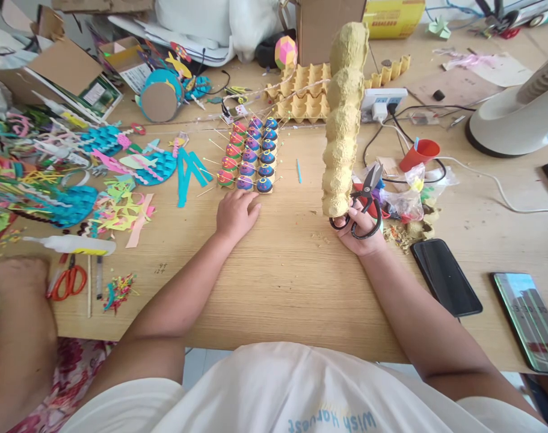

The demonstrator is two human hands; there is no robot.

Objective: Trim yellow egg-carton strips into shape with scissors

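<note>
The left hand [238,216] lies palm down, fingers loosely bent and reaching out, with nothing seen in it; its underside is hidden. It sits just beside the front ends of the painted egg-carton rows [249,155]; whether it touches them, I cannot tell. The right hand [361,231] is closed around the handles of black scissors [366,198], with fingers in the loops and blades pointing towards the far edge of the wooden table [264,270].

The yellow egg-carton strip [341,126] is at that same right hand: its lower end meets the fingers, just left of the scissors, and it rises upright towards the far edge.

Counted from the left: one arm of another person [18,319] rests at the front left corner; beside it lie one pair of orange-handled scissors [69,279] and one white glue bottle [75,244]. The painted rows number three, one mainly red, one purple, one blue, with pins sticking out. Then come one blue stick [299,171], one yellow strip in hand, one red cup [418,155] beyond the right hand, and two phones [446,276] towards the front right corner.
</note>
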